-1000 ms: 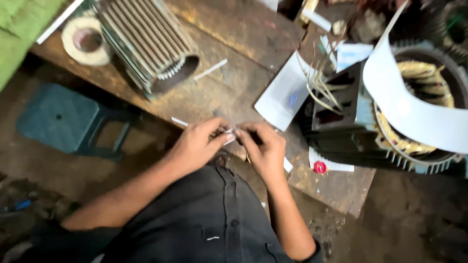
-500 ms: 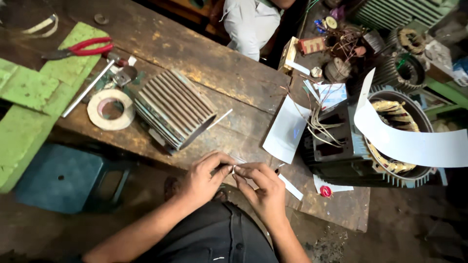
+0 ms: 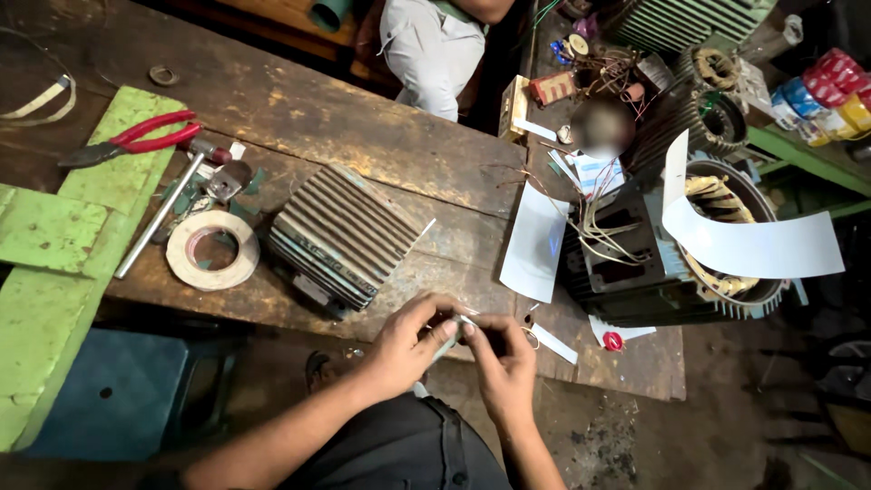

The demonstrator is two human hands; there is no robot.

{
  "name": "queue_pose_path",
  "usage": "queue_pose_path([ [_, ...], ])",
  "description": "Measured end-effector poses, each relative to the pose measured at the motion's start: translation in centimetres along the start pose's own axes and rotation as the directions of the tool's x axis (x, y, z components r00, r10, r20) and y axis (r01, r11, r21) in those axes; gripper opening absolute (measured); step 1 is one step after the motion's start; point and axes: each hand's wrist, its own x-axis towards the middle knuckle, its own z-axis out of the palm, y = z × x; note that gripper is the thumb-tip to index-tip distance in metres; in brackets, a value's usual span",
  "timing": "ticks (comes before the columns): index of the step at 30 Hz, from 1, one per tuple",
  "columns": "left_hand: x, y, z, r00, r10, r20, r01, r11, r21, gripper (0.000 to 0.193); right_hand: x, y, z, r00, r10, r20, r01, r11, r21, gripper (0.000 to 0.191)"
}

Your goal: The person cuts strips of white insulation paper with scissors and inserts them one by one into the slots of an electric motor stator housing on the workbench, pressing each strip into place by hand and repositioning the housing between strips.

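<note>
red-handled pliers (image 3: 136,141) and tape roll (image 3: 212,250) lying on the bench (image 3: 299,109); ribbed motor housing (image 3: 343,238) sitting beside them; left hand (image 3: 410,343) and right hand (image 3: 502,359) both pinching a small white strip (image 3: 451,334) at the bench edge; wound stator (image 3: 676,254) standing at right.

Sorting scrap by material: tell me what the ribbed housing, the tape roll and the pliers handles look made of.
Ribbed housing: likely cast metal, dull grey, with stiff parallel fins and worn paint. Tape roll: paper or cloth tape, matte cream, layered wound edge. Pliers handles: red plastic or rubber sleeves, smooth and slightly glossy.
</note>
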Motion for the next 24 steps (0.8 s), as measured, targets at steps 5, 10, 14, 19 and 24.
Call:
queue_pose_path([
  [5,0.3,0.3,-2.0,0.993,-0.041,0.115,0.032,0.997,0.075,0.022,-1.9,-1.0,0.2,0.971,-0.233,-0.057,0.198,0.911,-0.363,0.013],
  [10,0.1,-0.2,-3.1,0.994,0.043,0.102,-0.058,0.987,0.148,0.023,-2.3,-1.3,1.0,1.0,0.013,0.01,-0.011,0.992,-0.13,0.015],
  [14,-0.4,-0.5,-3.7,0.981,0.127,0.147,-0.155,0.968,0.198,0.023,-2.0,-0.7,1.0,0.988,0.136,0.078,-0.142,0.986,0.084,0.009],
  [19,-0.7,-0.4,-4.0,0.975,0.124,0.185,-0.157,0.972,0.177,0.019,-1.8,0.1,1.2,0.994,-0.106,0.026,0.107,0.991,-0.075,0.007],
  [24,-1.1,-0.6,-4.7,0.966,0.051,0.252,-0.126,0.948,0.292,0.041,-1.7,-0.2,1.7,0.98,-0.113,0.166,0.159,0.942,-0.294,0.012],
])
